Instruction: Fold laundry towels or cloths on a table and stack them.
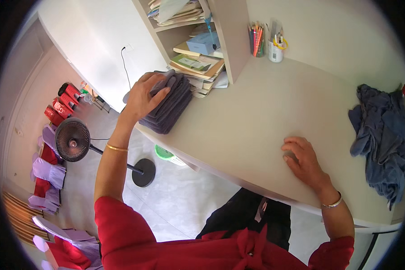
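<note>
On the left end of the desk (243, 111) stands a stack of folded dark grey cloths (170, 108). My left hand (145, 96) rests on top of this stack, fingers and thumb spread over the uppermost cloth; whether it pinches the fabric cannot be told. My right hand (302, 162) lies on the desk surface with slightly bent fingers and nothing in it. To its right, a crumpled heap of blue-grey cloths (379, 141) reaches along the desk's right end.
Behind the stack, a shelf unit (236, 40) holds papers, books and a blue box (202, 43). Colored pencils (257, 38) and a white pen cup (275, 50) stand by the wall. A pedestal fan (72, 140) and a green-rimmed basket (163, 152) are on the floor.
</note>
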The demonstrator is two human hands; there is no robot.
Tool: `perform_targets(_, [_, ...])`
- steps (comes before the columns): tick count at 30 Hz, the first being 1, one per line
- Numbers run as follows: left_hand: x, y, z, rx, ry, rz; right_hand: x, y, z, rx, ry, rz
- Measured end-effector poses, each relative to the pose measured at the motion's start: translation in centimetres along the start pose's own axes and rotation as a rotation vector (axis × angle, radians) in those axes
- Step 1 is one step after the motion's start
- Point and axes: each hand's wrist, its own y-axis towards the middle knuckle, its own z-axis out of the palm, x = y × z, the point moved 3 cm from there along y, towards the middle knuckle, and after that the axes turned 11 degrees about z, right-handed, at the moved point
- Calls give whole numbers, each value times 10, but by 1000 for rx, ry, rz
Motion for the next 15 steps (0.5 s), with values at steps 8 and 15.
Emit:
perform_targets(8, [27, 35, 45, 313, 457, -169, -2, -3, 1, -28, 58, -29])
perform_targets(15, [43, 52, 44, 219, 428, -292, -3, -2, -3, -21, 36, -55])
